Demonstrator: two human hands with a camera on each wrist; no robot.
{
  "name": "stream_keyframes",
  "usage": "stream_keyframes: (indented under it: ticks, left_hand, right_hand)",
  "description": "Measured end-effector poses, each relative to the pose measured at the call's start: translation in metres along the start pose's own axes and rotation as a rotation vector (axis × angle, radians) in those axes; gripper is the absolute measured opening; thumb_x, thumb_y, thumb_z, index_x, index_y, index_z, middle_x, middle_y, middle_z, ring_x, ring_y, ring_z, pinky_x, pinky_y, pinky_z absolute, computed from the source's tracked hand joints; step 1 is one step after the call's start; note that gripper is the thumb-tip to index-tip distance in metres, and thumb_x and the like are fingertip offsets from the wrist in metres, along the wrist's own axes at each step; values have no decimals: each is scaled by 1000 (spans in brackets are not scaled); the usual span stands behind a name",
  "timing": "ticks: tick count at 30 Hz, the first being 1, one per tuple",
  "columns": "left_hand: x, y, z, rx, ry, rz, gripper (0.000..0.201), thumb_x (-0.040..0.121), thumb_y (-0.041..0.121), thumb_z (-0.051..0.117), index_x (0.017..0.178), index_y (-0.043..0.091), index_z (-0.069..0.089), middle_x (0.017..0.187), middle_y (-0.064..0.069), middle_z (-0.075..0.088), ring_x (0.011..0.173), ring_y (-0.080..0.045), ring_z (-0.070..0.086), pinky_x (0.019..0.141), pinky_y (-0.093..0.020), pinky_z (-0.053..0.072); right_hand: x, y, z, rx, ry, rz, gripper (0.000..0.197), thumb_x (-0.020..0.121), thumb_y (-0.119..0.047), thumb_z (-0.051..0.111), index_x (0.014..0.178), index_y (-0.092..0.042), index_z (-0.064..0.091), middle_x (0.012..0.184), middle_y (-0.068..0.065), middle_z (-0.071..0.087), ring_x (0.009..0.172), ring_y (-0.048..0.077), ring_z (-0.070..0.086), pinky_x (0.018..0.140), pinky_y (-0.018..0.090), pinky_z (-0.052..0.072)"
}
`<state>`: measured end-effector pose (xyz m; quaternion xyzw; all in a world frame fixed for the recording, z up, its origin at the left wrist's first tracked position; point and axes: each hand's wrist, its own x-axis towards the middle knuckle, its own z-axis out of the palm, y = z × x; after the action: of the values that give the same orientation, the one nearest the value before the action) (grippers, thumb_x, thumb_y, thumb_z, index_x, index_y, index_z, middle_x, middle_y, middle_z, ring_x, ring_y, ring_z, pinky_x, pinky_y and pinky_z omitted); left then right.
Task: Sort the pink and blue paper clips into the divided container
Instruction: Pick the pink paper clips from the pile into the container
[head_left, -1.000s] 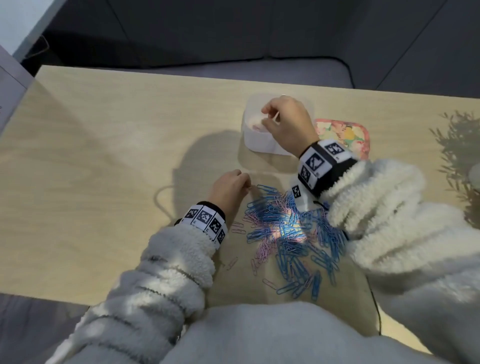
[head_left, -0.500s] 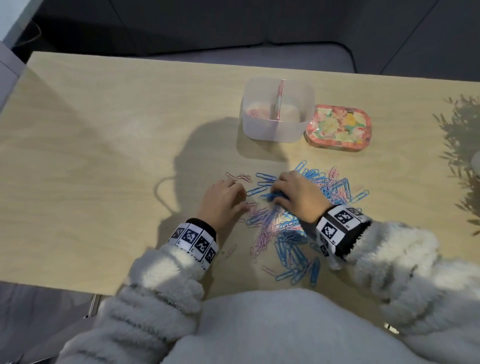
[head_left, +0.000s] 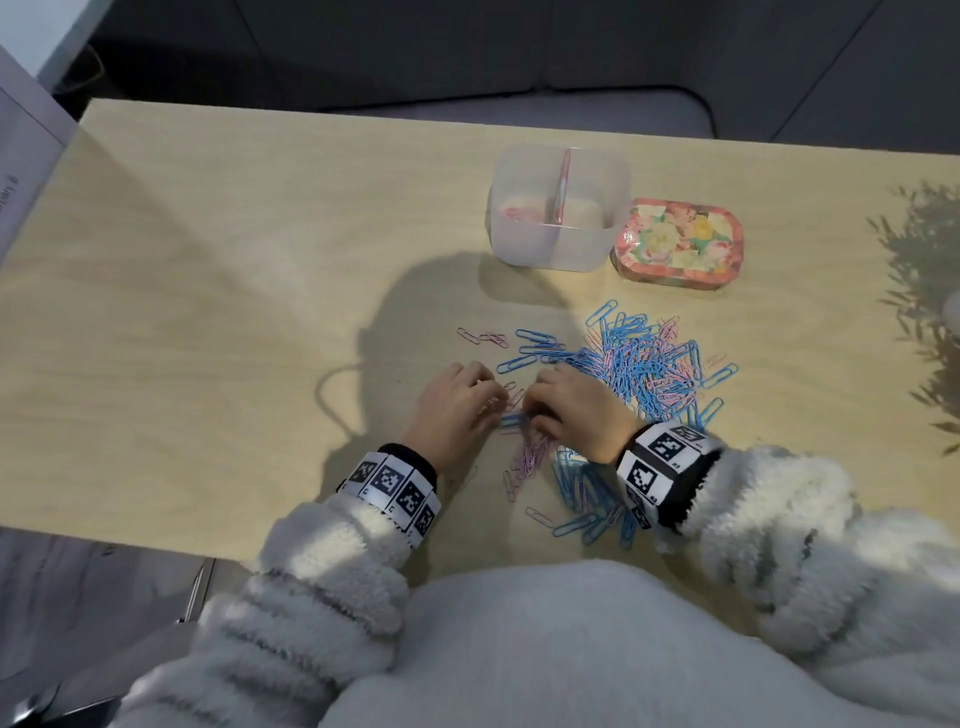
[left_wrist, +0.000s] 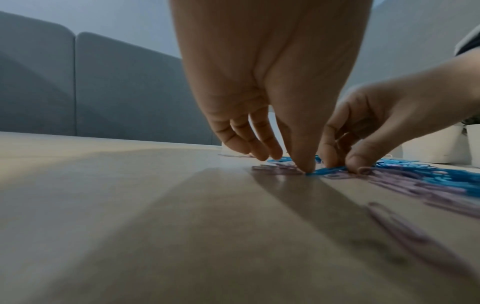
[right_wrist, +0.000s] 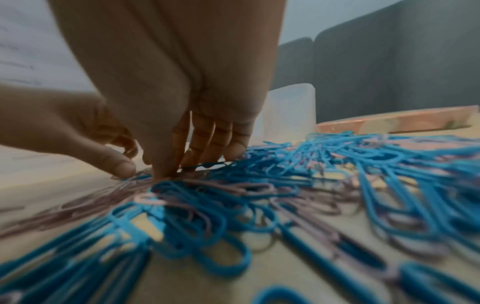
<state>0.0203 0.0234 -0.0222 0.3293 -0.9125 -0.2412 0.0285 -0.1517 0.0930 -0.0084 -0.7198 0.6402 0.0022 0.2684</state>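
The grip of the left hand (head_left: 457, 405) was loose, with fingers pointing down and the tip of one finger pressing on the clips at the left edge of the paper clip pile (head_left: 623, 379). The right hand (head_left: 576, 410) sat just beside it, fingers bent down into the same spot. I could not tell if it was pinching a clip. The two hands were almost touching. The pile of blue and pink clips lay spread on the worktop (head_left: 234, 312), mostly to the right of the hands and under the right wrist. The divided container (head_left: 558, 244) stood farther back on the worktop, well apart from the hands. Some pink clips lay in its left half. A flowery tin (head_left: 680, 241) sat just beside it on the right.
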Motion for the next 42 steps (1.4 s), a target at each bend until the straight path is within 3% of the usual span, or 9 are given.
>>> stream_keyframes:
  ticks: [8,12,16,20,25,28,32,37,42]
  left_hand:
    - [-16,-2,-1,-12,-5,-64,16,85,25,59,94,14,66,100,-6,58,89,-25,52,79,-43,47]
    - [-38,-1,0,-54,-45,-169,58,68,61,60,103,14,55,100,-1,49,91,-18,49,81,-30,44]
    - [-53,8,12,-103,-43,-248,82,54,74,59,108,14,47,102,0,46,93,-18,47,84,-31,44]
    - [-42,24,20,-72,58,-290,67,61,61,66,108,19,46,104,0,46,96,-17,45,82,-31,42]
    - [-24,12,7,-155,-16,-291,32,78,26,66,103,8,56,102,-11,52,97,-29,51,85,-41,43]
    - [-29,1,-1,-136,59,-291,41,80,32,67,112,10,55,110,-9,51,103,-25,49,87,-35,40]
    - [-32,-2,-4,-60,-7,-225,71,68,38,75,127,11,47,124,-10,45,112,-26,41,98,-35,36]
    - [-17,7,-4,-56,-32,-196,30,81,26,63,106,10,60,106,-12,54,101,-28,48,84,-34,38]
    - [-5,5,-6,-45,-46,-193,22,84,22,60,99,6,59,100,-13,56,95,-29,51,75,-33,36]
  right_hand:
    - [-23,32,-4,261,156,148,3,79,-14,66,78,-13,63,81,0,56,89,23,50,77,37,43]
    - [-37,43,-10,118,304,241,7,81,-16,62,86,-11,63,92,8,61,94,29,50,82,38,40]
    - [-37,15,-2,53,263,7,38,72,-32,72,104,-15,64,101,6,61,97,27,51,87,44,44]
    - [-16,-9,8,-137,6,3,69,70,-44,71,129,-19,47,125,5,48,116,25,43,94,38,34]
    - [5,-18,2,27,96,2,30,84,-24,59,113,-13,62,112,8,59,111,27,49,92,33,33]
    - [2,-7,-5,125,149,45,32,85,-20,62,116,-10,62,114,10,63,112,27,52,96,36,37]
    - [0,-2,-7,20,60,-12,61,74,-32,73,128,-12,51,127,9,51,119,27,44,101,36,34]
    - [15,-21,-2,-138,55,-52,40,82,-34,61,119,-20,59,120,6,52,113,27,47,90,38,36]
    - [19,-21,-2,20,69,-8,24,88,-23,55,105,-12,67,101,10,60,101,28,55,80,38,42]
